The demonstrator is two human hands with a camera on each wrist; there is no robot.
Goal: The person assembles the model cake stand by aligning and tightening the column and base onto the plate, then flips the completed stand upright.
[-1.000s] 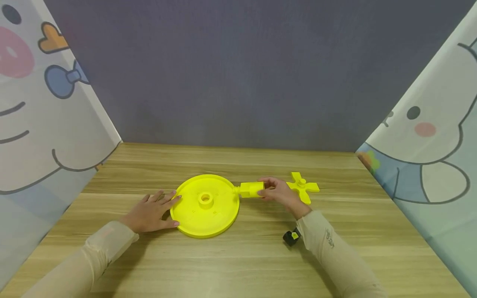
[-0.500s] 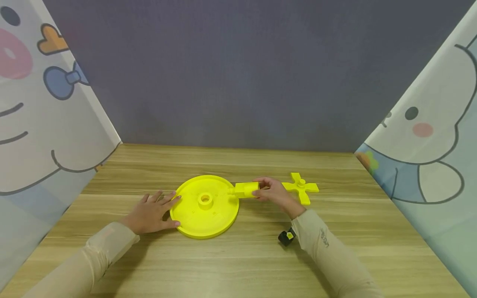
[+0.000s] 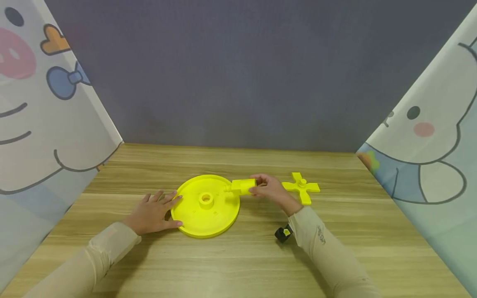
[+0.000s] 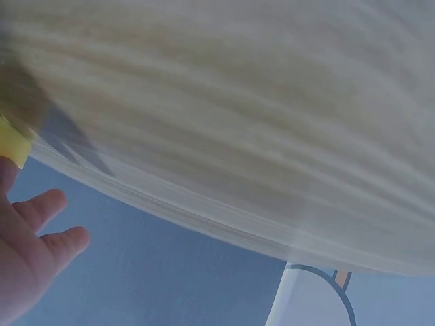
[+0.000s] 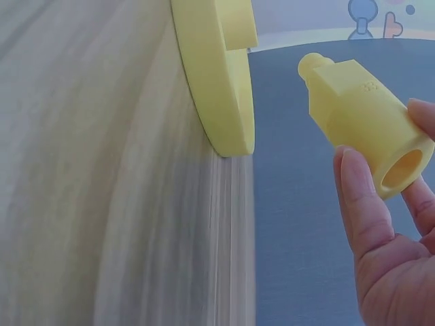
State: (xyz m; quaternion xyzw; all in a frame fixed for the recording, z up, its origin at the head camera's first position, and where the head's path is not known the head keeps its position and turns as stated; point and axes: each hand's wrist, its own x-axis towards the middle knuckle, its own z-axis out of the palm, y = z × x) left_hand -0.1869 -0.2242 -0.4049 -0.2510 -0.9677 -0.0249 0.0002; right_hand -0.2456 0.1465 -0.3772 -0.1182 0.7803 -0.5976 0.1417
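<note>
A round yellow dish-like base (image 3: 193, 223) with a raised rim and a hollow central boss lies flat on the table. My left hand (image 3: 150, 214) rests at its left edge, fingers spread and fairly straight, fingertips touching the rim. My right hand (image 3: 271, 189) pinches a yellow connector (image 3: 242, 187), part block and part cylinder, with a knob at its left end. In the right wrist view the connector (image 5: 367, 112) shows an open bore at its near end, held between thumb and fingers. It hangs tilted above the dish's right rim.
A yellow four-armed cross (image 3: 302, 188) with a central peg lies on the wooden table (image 3: 238, 265), partly behind my right hand. A black wrist device (image 3: 283, 234) is at the right sleeve. A dark panel (image 3: 238, 74) stands behind; cartoon-printed cloths (image 3: 443, 145) flank both sides.
My right hand has carried the connector leftward, so its knob end now sits over the dish's right part. The left hand stays on the rim, and the dish has not visibly moved.
</note>
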